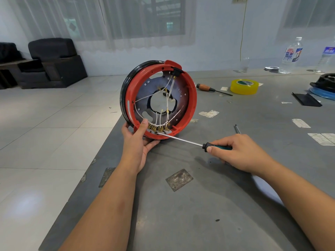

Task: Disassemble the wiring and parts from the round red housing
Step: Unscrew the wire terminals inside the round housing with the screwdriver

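The round red housing stands on its edge near the table's left side, its open face turned toward me. White wires run across its grey inner plate down to brass terminals at the bottom rim. My left hand grips the lower left rim, thumb on the inside edge. My right hand holds a green-handled screwdriver. Its tip rests at the terminal block.
On the grey table lie a wooden-handled screwdriver, a yellow tape roll, another tool, paper scraps, two water bottles and a black and blue part at the right edge. The table's left edge drops to a tiled floor.
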`<state>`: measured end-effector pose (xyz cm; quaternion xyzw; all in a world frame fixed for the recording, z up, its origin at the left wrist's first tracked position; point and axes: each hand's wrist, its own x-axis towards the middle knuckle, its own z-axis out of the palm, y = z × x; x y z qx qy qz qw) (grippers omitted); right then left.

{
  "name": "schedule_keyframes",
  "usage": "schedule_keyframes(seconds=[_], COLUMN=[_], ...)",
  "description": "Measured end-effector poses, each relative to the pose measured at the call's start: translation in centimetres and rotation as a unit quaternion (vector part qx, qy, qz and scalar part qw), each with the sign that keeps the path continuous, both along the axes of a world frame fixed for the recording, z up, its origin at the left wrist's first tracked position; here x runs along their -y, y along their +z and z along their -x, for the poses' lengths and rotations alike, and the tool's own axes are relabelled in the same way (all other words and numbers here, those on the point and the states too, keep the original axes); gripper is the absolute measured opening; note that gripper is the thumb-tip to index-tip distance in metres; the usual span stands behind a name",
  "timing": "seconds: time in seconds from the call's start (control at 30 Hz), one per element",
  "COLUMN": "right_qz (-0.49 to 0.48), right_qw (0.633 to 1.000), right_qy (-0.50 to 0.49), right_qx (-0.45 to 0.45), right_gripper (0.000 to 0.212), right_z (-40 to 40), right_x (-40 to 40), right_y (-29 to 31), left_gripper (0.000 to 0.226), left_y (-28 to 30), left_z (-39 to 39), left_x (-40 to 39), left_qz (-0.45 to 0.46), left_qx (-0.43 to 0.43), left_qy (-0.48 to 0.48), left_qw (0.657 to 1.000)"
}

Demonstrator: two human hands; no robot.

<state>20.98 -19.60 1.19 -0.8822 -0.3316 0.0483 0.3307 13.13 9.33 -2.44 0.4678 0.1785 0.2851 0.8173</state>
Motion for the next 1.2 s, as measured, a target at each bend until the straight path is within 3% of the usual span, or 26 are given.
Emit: schedule_keyframes(seconds=[0.33,0.63,0.87,1.0,1.2], right_qz=[0.022,0.012,0.016,0.011,-0.005], right_qw=[0.999,0.994,0.995,0.997,0.999], right_qy=[0.008,0.007,0.004,-0.008,-0.005], right_qx=[0.034,0.108,0.094,0.080,0.044], right_gripper=[0.029,0.042,0.031,0.035,0.039], right_z=[0.1,2.0,3.8,4.5,4.5], right_x=[0.1,-1.1,-2.3,-3.2,-3.7], right_y=[0.0,-1.6,-2.4,-2.4,-2.4], left_gripper=[0.062,0.060,0.055,0.068,0.067], left_y=[0.0,0.2,0.5,0.7,0.9], left_z=[0.3,0.4,0.5,0.5,0.5], left_x=[0.3,0.3,0.3,0.5,0.7], left_qz=[-0.038,-0.001,0.035,0.063,0.083], left_qx=[0.014,0.018,0.026,0.037,0.048], left_qy=[-0.001,0.045,0.076,0.090,0.097], left_qw=[0.999,0.999,0.996,0.993,0.991])
